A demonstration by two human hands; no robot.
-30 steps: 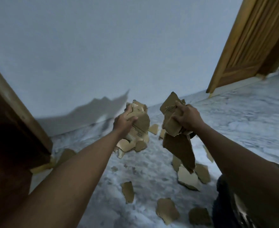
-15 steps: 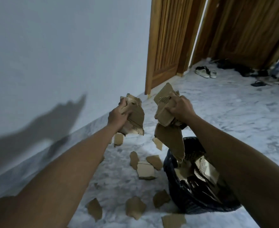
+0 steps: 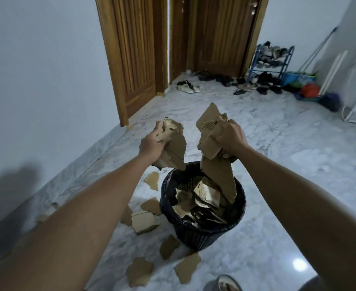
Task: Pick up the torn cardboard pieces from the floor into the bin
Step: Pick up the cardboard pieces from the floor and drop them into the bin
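From the head view, the black bin (image 3: 202, 229) already has a good heap of torn cardboard inside, but loose scraps (image 3: 145, 220) are scattered on the marble floor (image 3: 278, 185) to its left and in front, so I'd say the job is partly done. Left hand (image 3: 153, 144) clutches a bunch of cardboard (image 3: 174, 151) just above the rim; right hand (image 3: 228, 136) clenches a larger bundle (image 3: 216, 164) whose long piece hangs down into the bin

Person: two bare forearms, no sleeves, watch or rings visible; left hand (image 3: 153, 147), right hand (image 3: 229, 136); a sandalled foot (image 3: 228, 285) at bottom edge.
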